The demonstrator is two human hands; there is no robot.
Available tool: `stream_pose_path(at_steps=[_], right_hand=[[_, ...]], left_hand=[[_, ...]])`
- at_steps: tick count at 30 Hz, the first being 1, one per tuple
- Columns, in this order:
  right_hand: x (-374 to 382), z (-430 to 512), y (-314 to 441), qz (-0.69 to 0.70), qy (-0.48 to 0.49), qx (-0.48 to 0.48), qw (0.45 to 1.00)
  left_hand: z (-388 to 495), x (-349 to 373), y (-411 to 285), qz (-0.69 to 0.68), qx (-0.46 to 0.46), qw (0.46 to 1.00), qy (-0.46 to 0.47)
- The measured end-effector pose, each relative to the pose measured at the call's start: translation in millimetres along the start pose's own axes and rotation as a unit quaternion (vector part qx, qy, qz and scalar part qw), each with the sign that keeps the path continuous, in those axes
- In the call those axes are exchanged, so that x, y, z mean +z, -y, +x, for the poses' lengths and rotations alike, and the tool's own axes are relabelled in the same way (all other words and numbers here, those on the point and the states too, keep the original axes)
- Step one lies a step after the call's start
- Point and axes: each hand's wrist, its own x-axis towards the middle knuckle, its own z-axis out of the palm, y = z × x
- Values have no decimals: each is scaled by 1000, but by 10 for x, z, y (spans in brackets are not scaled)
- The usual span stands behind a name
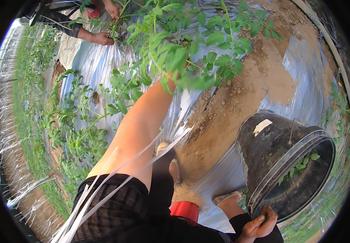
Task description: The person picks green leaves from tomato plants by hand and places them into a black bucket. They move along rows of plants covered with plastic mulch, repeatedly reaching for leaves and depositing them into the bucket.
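My left forearm (135, 121), in a short black sheer sleeve, reaches into a leafy tomato plant (178, 59). Leaves cover most of my left hand, so its grip is not visible. At the lower right my right hand (261, 223) has its fingers curled around the rim of a black bucket (269, 142). The bucket leans over with its mouth facing me, and some green leaves (302, 164) lie inside. Several white plastic strings (117, 179) run across my left sleeve and forearm.
A co-worker's hands (102, 39) are at a plant stem at the upper left. Silvery plastic film (302, 88) and bare soil (223, 121) cover the ground. A red object (185, 210) sits near my feet. A pale pipe (335, 50) curves along the right.
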Motion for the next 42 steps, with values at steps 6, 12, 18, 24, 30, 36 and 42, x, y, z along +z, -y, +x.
stream_pose_path(at_steps=[6,12,18,24,30,36,42], right_hand=[[-16,240,134,-39,-29,-16,999],[-20,265,157,-39,-12,1,999],[4,294,166,-32,-16,-11,999],[-1,282,140,-18,-13,-13,1000],[-1,285,145,-19,0,-5,1000],[-5,296,139,-39,-1,14,999],[3,304,158,-32,-1,15,999]], left_hand=[[139,691,-296,32,3,994,-106],[412,581,-110,365,114,905,-186],[430,712,-81,442,189,865,-141],[334,693,-225,520,213,821,-98],[622,417,-357,489,240,815,-198],[728,529,-720,508,17,858,-73],[765,405,-651,559,-64,826,-29]])
